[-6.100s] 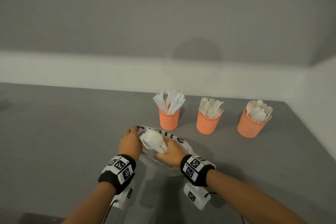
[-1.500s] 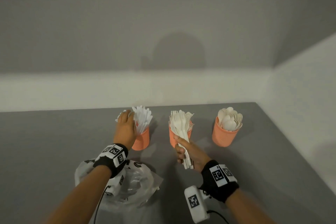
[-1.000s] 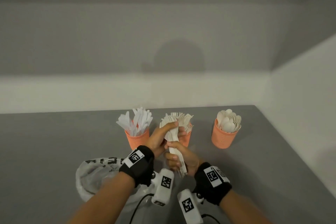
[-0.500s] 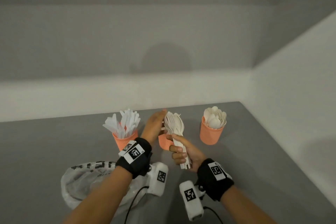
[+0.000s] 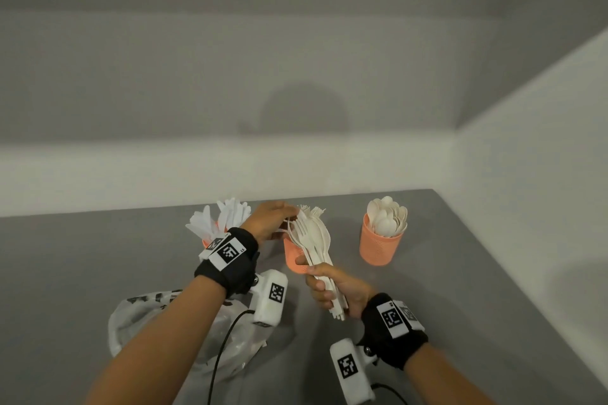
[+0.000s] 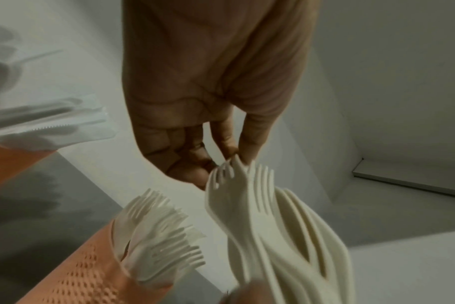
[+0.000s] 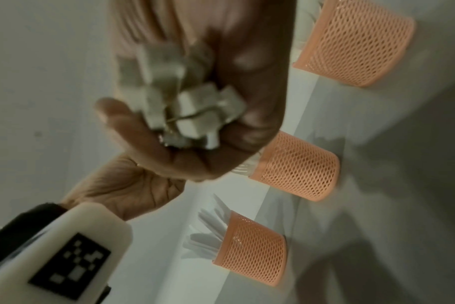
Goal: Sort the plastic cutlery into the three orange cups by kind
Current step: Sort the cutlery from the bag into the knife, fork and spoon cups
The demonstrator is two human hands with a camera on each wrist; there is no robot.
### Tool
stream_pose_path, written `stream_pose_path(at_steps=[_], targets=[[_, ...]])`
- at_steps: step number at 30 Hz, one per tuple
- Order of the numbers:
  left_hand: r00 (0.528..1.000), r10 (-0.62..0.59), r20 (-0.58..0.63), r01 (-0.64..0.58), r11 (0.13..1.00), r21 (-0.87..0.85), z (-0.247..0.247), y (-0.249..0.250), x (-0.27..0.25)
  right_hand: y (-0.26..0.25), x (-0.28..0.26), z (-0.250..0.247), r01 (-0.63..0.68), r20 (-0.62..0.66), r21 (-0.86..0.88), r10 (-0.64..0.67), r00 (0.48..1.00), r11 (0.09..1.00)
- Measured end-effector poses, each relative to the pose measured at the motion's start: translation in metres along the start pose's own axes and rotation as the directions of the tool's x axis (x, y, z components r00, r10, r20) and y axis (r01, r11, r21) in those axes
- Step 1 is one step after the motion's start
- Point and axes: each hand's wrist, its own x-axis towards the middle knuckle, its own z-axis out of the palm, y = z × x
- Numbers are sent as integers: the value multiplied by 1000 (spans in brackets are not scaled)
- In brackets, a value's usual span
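Fingers (image 6: 249, 131) pinch top fork (image 6: 229, 185) (left hand (image 5: 268, 223)).

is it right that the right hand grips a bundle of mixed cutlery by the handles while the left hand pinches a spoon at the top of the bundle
Not quite. The left hand pinches a fork, not a spoon; the left wrist view shows its tines between the fingertips. The rest holds: the right hand grips the bundle by the handles.
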Motion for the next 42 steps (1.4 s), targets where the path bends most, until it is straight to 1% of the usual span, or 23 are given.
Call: stream_pose_path(at_steps=[2, 4, 6, 7, 8, 9, 11, 12, 13, 14, 15, 18, 21, 23, 26, 30, 33, 34, 36, 37, 38, 40, 42], targets=[[997, 48, -68, -50, 998, -36, -4, 7, 0, 0, -1, -1, 2, -2, -28, -2, 1000, 1000], [981, 106, -164, -120, 990, -76, -11, 15, 1, -1, -1, -3, 3, 2, -41, -3, 1000, 999], [937, 186, -296, -219, 972, -82, -22, 24, 3, -2, -1, -4, -1, 10, -65, 1, 1000, 998], [897, 231, -377, -278, 958, -75, -29, 28, 4, -3, 0, -4, -5, 15, -84, 6, 1000, 996], [843, 276, -463, -340, 939, -60, -37, 32, 3, -3, 0, -5, -8, 16, -104, 10, 1000, 995], [774, 319, -546, -401, 916, -33, -47, 36, 2, -3, 1, -5, -9, 10, -122, 11, 1000, 992], [604, 433, -669, -498, 861, 108, -69, 44, -5, -3, 4, -6, -9, -20, -135, 6, 1000, 991], [522, 510, -684, -523, 825, 216, -80, 47, -11, -3, 5, -7, -14, -53, -124, 7, 999, 992], [458, 588, -666, -530, 783, 327, -90, 49, -16, -2, 7, -6, -24, -96, -104, 14, 995, 994], [420, 655, -628, -514, 742, 430, -98, 49, -21, -1, 9, -5, -32, -143, -81, 21, 990, 996], [407, 701, -586, -484, 709, 513, -105, 47, -25, 0, 11, -4, -36, -181, -60, 25, 983, 998], [435, 737, -517, -387, 671, 632, -117, 26, -31, 3, 15, 4, -27, -229, -13, 24, 973, 1000], [461, 731, -503, -349, 671, 655, -118, -3, -31, 4, 16, 11, -20, -221, -18, 16, 975, 1000], [488, 717, -498, -333, 681, 652, -115, -19, -26, 3, 17, 13, -5, -212, -5, 4, 977, 1000], [543, 675, -500, -298, 711, 637, -112, -36, -14, 1, 17, 12, 19, -208, 37, -11, 978, 999], [643, 591, -486, -208, 746, 632, -113, -63, 3, -4, 14, 9, 45, -205, 64, -31, 978, 997], [725, 536, -433, -138, 728, 671, -114, -84, 9, -5, 10, 6, 56, -214, 54, -44, 976, 997], [743, 525, -416, -120, 715, 689, -113, -88, 9, -4, 9, 5, 59, -217, 45, -48, 975, 997], [763, 521, -381, -102, 681, 726, -111, -90, 8, -3, 8, 2, 56, -221, 27, -49, 974, 998], [763, 533, -365, -103, 658, 746, -110, -89, 8, -2, 8, 1, 51, -224, 14, -47, 973, 999], [749, 557, -359, -112, 640, 760, -109, -87, 8, -1, 9, 1, 47, -226, -1, -46, 973, 999], [686, 623, -375, -140, 619, 773, -107, -78, 5, 0, 10, 0, 44, -233, -24, -48, 971, 999], [604, 676, -422, -219, 650, 727, -95, -62, -2, 2, 13, 0, 64, -242, -23, -68, 968, 998]])
